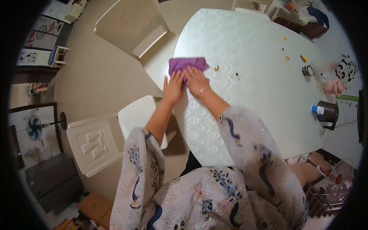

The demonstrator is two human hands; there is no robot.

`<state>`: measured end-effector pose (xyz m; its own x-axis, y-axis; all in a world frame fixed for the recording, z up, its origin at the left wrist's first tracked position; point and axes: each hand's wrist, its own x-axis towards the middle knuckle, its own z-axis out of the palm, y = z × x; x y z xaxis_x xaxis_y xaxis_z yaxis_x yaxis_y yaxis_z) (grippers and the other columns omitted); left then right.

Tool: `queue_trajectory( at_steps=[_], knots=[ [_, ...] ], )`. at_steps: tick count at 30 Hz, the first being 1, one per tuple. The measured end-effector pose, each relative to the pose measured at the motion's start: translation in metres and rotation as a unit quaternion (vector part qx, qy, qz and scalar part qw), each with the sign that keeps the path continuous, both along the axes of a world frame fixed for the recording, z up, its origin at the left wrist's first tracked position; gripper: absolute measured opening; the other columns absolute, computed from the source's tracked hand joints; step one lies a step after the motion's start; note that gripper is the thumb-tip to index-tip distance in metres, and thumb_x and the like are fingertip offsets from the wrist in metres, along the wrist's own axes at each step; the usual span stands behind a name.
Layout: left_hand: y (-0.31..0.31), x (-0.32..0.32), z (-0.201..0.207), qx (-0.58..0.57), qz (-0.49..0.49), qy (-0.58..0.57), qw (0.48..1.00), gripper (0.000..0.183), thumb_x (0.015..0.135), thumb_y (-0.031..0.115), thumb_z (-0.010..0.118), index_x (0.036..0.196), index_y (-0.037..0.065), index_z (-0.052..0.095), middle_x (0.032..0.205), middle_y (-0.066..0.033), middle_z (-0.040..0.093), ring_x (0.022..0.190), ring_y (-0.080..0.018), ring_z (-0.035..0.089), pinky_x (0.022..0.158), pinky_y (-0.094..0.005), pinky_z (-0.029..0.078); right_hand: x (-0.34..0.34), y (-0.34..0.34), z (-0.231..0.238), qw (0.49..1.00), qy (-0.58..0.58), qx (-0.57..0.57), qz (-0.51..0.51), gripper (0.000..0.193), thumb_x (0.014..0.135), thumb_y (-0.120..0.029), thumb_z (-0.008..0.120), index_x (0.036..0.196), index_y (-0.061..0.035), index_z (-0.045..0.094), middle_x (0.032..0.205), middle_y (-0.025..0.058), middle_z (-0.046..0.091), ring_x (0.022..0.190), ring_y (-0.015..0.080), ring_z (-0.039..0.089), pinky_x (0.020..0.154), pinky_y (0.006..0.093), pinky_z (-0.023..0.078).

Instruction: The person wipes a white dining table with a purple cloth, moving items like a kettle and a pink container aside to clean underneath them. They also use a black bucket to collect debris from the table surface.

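The left hand (174, 89) and the right hand (197, 82) lie side by side, palms down with fingers outstretched and slightly spread, on a purple cloth (187, 62) at the left edge of the pale table (245, 122), a small scrap (217, 68) just right of the cloth.

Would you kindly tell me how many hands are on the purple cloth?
2: the left hand and, just beside it, the right hand, both on the near part of the purple cloth at the white table's edge.
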<state>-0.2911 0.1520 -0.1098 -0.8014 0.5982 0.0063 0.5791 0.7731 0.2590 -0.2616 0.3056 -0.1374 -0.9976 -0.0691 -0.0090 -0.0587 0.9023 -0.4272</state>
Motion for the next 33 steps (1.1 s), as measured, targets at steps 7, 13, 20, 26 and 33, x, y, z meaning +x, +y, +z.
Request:
queue_trajectory(
  at_steps=[7,13,20,26,33],
  knots=[
    [-0.028,0.049,0.001,-0.004,-0.029,-0.049,0.998,0.053,0.089,0.016,0.056,0.141,0.012,0.046,0.150,-0.0088,0.041,0.140,-0.0299,0.035,0.112,-0.0559,0.026,0.063,-0.014,0.007,0.999,0.019,0.000,0.026,0.052,0.093,-0.017,0.048,0.145,-0.0104,0.041,0.154,0.0115,0.033,0.141,0.0305,0.031,0.117,0.0438,0.023],
    [-0.077,0.190,0.009,-0.002,-0.097,-0.080,0.992,0.063,0.084,0.012,0.062,0.144,0.009,0.041,0.152,-0.0132,0.037,0.143,-0.0325,0.030,0.114,-0.0532,0.023,0.213,-0.041,0.018,0.998,0.029,-0.037,0.052,0.056,0.089,-0.016,0.056,0.143,-0.0094,0.042,0.152,0.0121,0.036,0.139,0.0326,0.034,0.115,0.0450,0.025],
    [-0.096,0.328,0.016,0.041,-0.224,-0.101,0.969,0.056,0.086,0.025,0.063,0.138,0.010,0.048,0.146,-0.0098,0.043,0.135,-0.0289,0.038,0.110,-0.0527,0.028,0.391,-0.047,0.043,0.999,-0.033,-0.036,0.023,0.058,0.085,-0.014,0.060,0.141,-0.0097,0.045,0.151,0.0145,0.036,0.136,0.0342,0.035,0.113,0.0473,0.029],
    [-0.078,0.302,0.045,0.107,-0.233,-0.101,0.961,0.057,0.086,0.025,0.063,0.139,0.009,0.047,0.147,-0.0147,0.041,0.136,-0.0304,0.038,0.111,-0.0489,0.028,0.396,-0.040,0.061,0.999,-0.033,-0.009,-0.021,0.063,0.082,-0.018,0.064,0.142,-0.0130,0.045,0.152,0.0171,0.031,0.137,0.0371,0.032,0.115,0.0486,0.025],
    [-0.043,0.274,0.019,0.005,-0.219,-0.066,0.973,0.063,0.087,0.026,0.061,0.143,0.004,0.041,0.151,-0.0170,0.036,0.142,-0.0326,0.031,0.114,-0.0524,0.022,0.348,-0.017,0.046,0.999,-0.050,0.002,-0.007,0.069,0.085,-0.019,0.061,0.148,-0.0109,0.034,0.154,0.0156,0.029,0.141,0.0331,0.029,0.117,0.0478,0.021]
  ],
)
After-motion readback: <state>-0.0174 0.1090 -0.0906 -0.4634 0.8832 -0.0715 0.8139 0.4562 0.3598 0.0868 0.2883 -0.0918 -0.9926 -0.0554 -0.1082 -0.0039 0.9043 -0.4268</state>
